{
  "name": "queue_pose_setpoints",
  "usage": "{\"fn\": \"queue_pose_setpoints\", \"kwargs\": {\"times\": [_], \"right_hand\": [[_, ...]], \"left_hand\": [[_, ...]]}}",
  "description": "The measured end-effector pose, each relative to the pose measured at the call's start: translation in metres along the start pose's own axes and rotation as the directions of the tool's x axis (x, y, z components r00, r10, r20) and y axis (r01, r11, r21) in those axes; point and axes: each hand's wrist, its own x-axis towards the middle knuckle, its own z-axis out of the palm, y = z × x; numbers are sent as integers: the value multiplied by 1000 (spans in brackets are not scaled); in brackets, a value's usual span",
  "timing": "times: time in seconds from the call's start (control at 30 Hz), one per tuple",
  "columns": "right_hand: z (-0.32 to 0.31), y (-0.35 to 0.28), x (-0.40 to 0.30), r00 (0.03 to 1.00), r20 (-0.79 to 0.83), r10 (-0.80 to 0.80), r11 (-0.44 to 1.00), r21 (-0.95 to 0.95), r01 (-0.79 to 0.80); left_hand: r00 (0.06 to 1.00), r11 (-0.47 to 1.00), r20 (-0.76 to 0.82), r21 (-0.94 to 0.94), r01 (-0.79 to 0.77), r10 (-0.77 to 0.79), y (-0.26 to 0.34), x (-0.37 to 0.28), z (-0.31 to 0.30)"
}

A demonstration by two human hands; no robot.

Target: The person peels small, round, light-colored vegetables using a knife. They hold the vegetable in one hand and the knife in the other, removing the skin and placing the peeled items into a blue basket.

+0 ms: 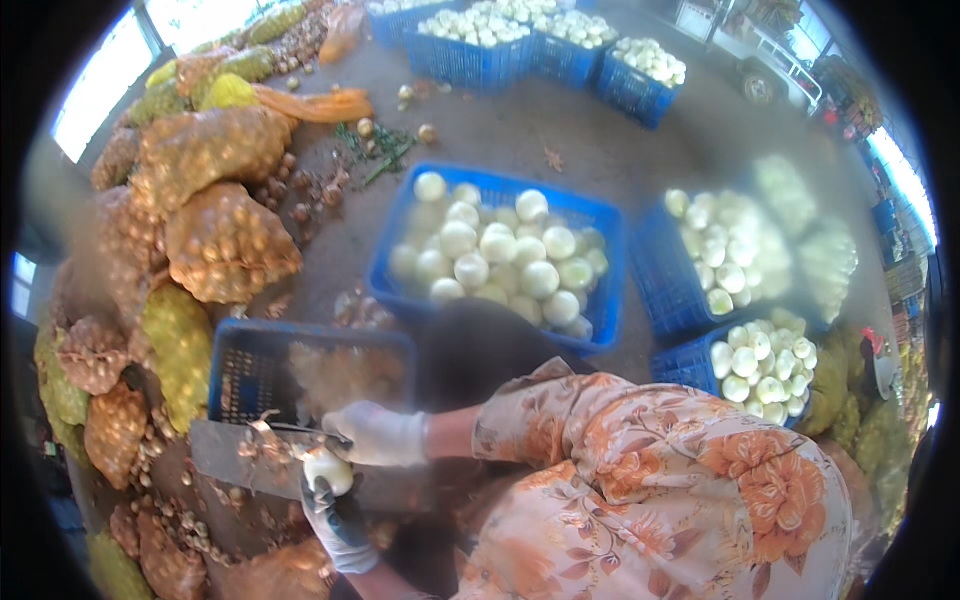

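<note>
My right hand, in a white glove, grips a knife whose thin dark blade points left over a grey board. Just below it, my left hand, in a white and grey glove, holds a peeled white onion from underneath. The onion's top lies close to the right hand's fingers; whether the blade touches it cannot be told. Brown onion skins lie on the board beside the blade. The board rests along the near edge of a blue plastic crate with loose skins inside.
A blue crate of peeled onions stands beyond my right arm. More filled blue crates stand behind and at the right. Mesh sacks of unpeeled onions are piled at the left. Loose onions and green leaves lie on the floor.
</note>
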Motion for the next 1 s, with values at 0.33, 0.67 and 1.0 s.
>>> {"fn": "queue_pose_setpoints", "kwargs": {"times": [0.33, 0.67, 1.0], "right_hand": [[-16, -11, -2, 994, 31, 108, 994, 18, -108], [4, 23, -8, 986, 160, 53, 926, -377, 11], [-9, -14, -35, 908, 361, -214, 877, -338, 341]], "left_hand": [[993, 988, 30, 100, -120, 118, 5, 5, 12], [988, 990, 82, -68, -122, 127, 6, -12, -12], [975, 970, -90, -123, -212, 202, 7, -14, -19]]}}
